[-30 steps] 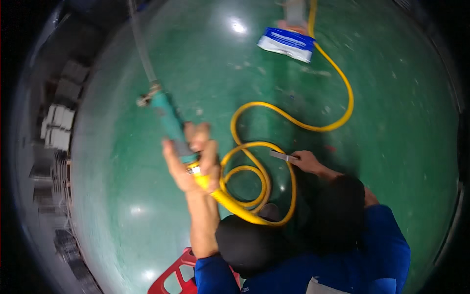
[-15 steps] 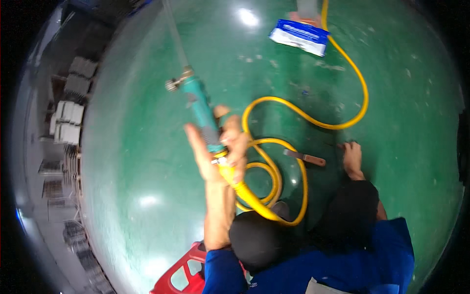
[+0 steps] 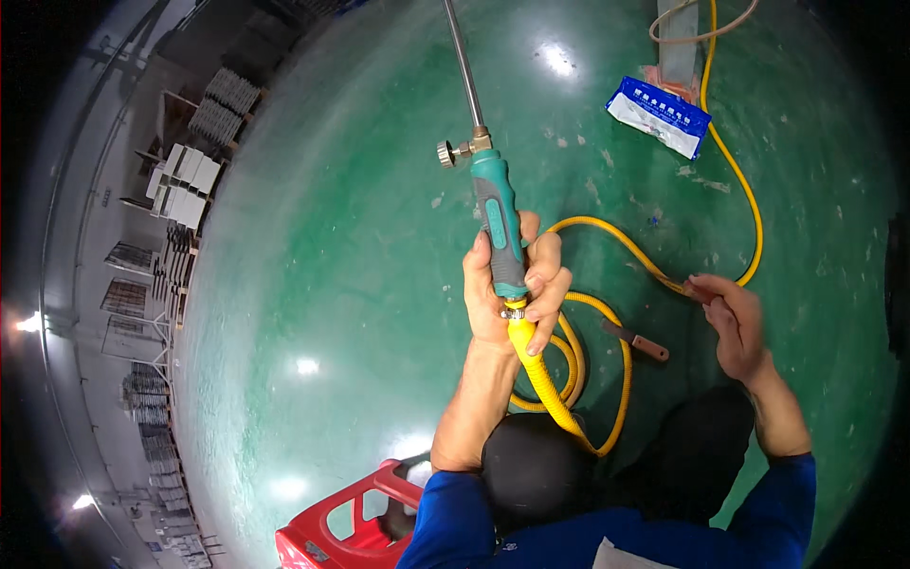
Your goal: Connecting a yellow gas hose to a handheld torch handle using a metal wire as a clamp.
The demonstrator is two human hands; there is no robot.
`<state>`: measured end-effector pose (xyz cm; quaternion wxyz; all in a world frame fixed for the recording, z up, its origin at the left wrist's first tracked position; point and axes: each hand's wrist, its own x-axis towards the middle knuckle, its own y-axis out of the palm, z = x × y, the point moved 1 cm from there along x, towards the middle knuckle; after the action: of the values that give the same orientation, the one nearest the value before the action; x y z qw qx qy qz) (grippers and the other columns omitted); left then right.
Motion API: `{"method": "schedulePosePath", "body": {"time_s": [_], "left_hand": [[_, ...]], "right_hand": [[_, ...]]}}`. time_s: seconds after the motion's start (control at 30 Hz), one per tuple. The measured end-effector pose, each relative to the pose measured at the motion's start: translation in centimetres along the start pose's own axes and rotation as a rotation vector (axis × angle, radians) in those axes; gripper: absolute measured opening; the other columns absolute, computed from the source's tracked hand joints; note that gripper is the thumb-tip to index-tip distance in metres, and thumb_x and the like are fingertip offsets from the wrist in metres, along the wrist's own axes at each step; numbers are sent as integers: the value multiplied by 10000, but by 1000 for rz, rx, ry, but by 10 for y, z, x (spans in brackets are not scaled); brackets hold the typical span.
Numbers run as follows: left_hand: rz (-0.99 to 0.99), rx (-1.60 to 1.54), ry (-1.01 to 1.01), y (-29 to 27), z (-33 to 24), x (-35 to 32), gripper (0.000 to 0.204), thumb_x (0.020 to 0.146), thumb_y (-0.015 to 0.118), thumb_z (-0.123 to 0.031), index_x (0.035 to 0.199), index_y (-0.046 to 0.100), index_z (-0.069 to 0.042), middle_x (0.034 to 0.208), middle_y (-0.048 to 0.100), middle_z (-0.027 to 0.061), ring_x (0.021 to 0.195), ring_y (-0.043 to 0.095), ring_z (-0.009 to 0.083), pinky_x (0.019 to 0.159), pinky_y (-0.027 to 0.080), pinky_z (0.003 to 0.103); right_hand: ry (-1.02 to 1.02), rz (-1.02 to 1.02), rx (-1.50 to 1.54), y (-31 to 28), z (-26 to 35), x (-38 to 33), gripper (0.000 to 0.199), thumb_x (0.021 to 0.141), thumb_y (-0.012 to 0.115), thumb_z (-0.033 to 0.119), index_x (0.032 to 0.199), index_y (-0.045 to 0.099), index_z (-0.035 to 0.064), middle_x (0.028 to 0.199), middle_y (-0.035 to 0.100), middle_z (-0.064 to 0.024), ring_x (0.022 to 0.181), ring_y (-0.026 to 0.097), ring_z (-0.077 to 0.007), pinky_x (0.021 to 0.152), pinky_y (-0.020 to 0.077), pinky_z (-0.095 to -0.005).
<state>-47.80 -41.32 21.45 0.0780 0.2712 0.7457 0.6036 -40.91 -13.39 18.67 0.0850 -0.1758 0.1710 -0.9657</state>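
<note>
My left hand (image 3: 545,280) is wrapped round the grey and teal handle of a gas torch (image 3: 497,194). Its long metal tube points away toward the far edge, and a small round valve knob sticks out at the left. From the handle's lower end a yellow hose (image 3: 540,375) runs down, loops on the floor and leads off to the far right. My right hand (image 3: 739,327) is raised, its fingers pinched together near the hose; what they hold, if anything, is too small to make out. A putty knife (image 3: 649,348) with a brown handle lies between my hands.
The green floor (image 3: 360,266) has scuffs and pale specks. A blue and white packet (image 3: 659,119) leans by a grey post (image 3: 677,47) at the far right. A red plastic stool (image 3: 322,526) stands at lower left. Stacked panels (image 3: 182,187) line the left side.
My right hand has risen from the floor beside the putty knife, fingers now pinched. My left hand still grips the torch, which now points more directly away. The whole view has shifted.
</note>
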Motion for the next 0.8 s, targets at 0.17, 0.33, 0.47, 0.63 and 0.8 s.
{"method": "schedulePosePath", "body": {"time_s": [0.17,0.33,0.47,0.63,0.8], "left_hand": [[18,49,25,6,2,-2,455,998,384,-540,1031,389,-86,769,393,68,505,409,138,234,411,263],[-63,99,59,15,1,-4,499,990,342,-597,1016,403,-102,739,388,44,456,383,107,214,381,238],[-95,97,76,15,0,-8,492,995,340,-587,1019,407,-101,733,387,43,443,370,107,211,369,239],[-69,128,89,17,0,-8,488,999,339,-575,1032,412,-93,720,389,50,430,357,111,209,366,248],[-79,153,95,22,2,-8,492,999,339,-575,1032,412,-90,708,390,53,425,356,114,209,371,254]], "right_hand": [[-523,165,-185,0,91,47,359,783,584,-26,1142,598,-38,933,681,-149,648,616,-235,568,517,-336],[-670,202,-332,18,110,57,331,751,592,-58,1080,622,-51,831,648,-94,548,540,-181,461,483,-311],[-675,228,-392,21,116,58,401,708,635,-40,1108,620,-38,745,556,-74,574,554,-191,486,491,-312],[-702,226,-428,23,122,63,387,722,656,6,1107,620,-25,718,507,-56,577,555,-183,487,488,-296],[-700,255,-463,23,128,65,312,748,664,61,1049,645,-20,702,480,-33,578,545,-159,464,465,-288]]}}
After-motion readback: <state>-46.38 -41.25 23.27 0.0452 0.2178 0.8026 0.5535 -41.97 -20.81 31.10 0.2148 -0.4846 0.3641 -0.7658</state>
